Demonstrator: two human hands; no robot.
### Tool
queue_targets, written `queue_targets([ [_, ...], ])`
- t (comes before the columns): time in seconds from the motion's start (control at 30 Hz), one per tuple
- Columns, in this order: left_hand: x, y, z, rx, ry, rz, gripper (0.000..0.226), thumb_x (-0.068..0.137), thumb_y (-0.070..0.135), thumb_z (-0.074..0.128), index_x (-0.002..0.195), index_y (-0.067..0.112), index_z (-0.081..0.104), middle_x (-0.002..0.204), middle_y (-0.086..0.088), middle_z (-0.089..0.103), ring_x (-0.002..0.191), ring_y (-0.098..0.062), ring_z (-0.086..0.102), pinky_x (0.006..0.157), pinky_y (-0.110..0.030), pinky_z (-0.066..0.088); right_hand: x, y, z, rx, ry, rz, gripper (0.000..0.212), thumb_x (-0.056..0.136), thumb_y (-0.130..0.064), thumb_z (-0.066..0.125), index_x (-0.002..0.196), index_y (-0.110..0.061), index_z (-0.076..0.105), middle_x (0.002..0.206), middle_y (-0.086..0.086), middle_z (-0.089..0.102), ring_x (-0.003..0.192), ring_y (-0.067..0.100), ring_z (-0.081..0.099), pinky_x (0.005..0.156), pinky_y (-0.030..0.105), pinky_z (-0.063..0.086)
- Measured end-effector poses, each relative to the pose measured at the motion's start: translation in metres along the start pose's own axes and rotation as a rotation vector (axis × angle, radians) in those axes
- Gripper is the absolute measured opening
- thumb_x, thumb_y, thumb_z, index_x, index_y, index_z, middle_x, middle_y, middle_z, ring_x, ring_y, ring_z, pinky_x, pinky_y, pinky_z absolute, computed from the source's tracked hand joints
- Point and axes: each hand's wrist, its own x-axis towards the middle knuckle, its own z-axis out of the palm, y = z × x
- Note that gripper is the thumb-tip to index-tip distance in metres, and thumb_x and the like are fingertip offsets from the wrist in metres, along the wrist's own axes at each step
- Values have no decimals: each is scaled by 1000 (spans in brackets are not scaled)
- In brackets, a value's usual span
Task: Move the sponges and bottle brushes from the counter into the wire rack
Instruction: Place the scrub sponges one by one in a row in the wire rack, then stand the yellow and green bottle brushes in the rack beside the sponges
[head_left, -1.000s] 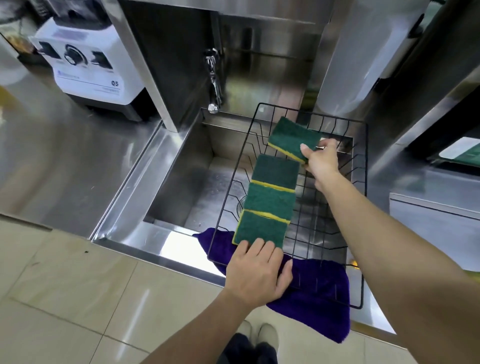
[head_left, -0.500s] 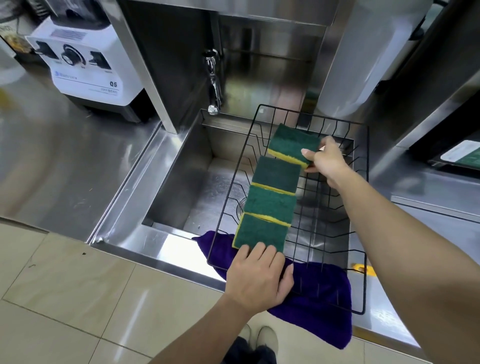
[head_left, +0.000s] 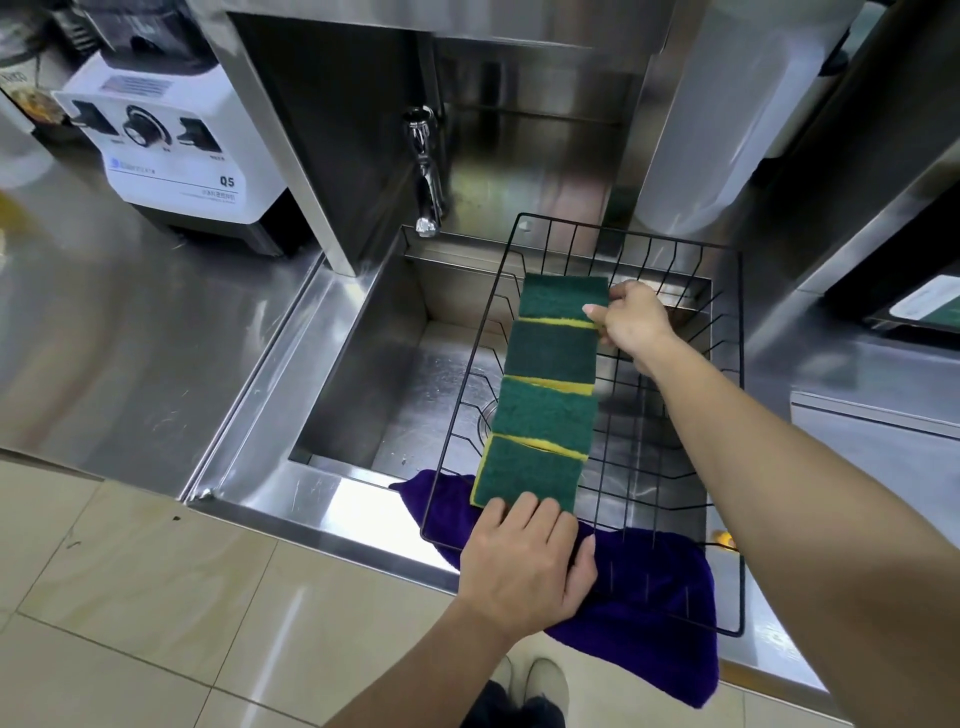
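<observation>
Four green scouring sponges with yellow backing stand in a single row inside the black wire rack (head_left: 740, 415), each overlapping or butting against the next. The farthest sponge (head_left: 563, 297) sits near the rack's rear wall; the second sponge (head_left: 551, 351) and third sponge (head_left: 545, 413) follow toward the viewer; the nearest sponge (head_left: 527, 473) lies at the rack's front edge. All four show their green faces upward, tilted, with yellow edges visible between them.

The right hand (head_left: 631, 325) grips the right end of the farthest sponge, thumb on the green face and fingers curled behind it. The left hand (head_left: 527, 558) lies palm down at the front of the rack, fingers extended and touching the near edge of the nearest sponge; whether it pinches anything beneath cannot be determined.

The rack sits over the right portion of a stainless steel sink (head_left: 363, 374), its front edge resting on a purple cloth (head_left: 654, 613) draped over the sink's front rim. A chrome faucet (head_left: 427, 176) stands behind the basin, to the rack's left. On the steel counter (head_left: 130, 338) at left stands a white blender base (head_left: 171, 150) marked "Q5". A white cylindrical container (head_left: 727, 114) stands behind the rack at right. Beige floor tiles (head_left: 156, 623) and the person's shoes (head_left: 530, 680) appear below.
</observation>
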Motion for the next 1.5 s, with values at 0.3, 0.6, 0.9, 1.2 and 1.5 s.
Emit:
queue_targets([
  [0.3, 0, -1, 0, 14, -12, 14, 36, 94, 33, 43, 65, 16, 53, 63, 1, 48, 59, -18, 44, 56, -31, 33, -18, 3, -22, -60, -203, 10, 44, 92, -12, 54, 135, -4, 47, 142, 14, 49, 132, 27, 44, 113, 39, 35],
  [0.6, 1, -3, 0, 27, -51, 26, 34, 92, 32, 45, 64, 14, 54, 62, 0, 50, 59, -21, 47, 55, -33, 35, -49, 13, -40, -56, -115, -66, 54, 91, -19, 56, 140, -9, 35, 118, 7, 53, 109, 21, 52, 95, 31, 40],
  [0.9, 4, -3, -2, 41, -59, 71, 35, 92, 29, 44, 63, 13, 54, 60, -3, 50, 56, -24, 48, 51, -34, 34, -105, 52, -115, -45, 264, -136, 13, 88, -13, 57, 97, -8, 63, 71, 7, 58, 65, 18, 53, 60, 25, 41],
  [1.2, 11, 15, -5, 12, -95, 69, 37, 92, 33, 42, 67, 10, 55, 63, -7, 51, 59, -28, 50, 58, -38, 34, -182, 111, -143, -283, -60, 194, 35, 81, 4, 53, 116, 7, 54, 53, 9, 51, 38, 17, 37, 36, 20, 28],
  [1.5, 8, 37, -1, -28, -170, 68, 42, 92, 35, 38, 66, 9, 59, 62, -7, 54, 59, -29, 53, 58, -36, 36, -203, 156, -137, -217, -12, 448, 18, 83, 1, 41, 85, 5, 59, 60, 20, 61, 36, 24, 57, 42, 28, 52],
])
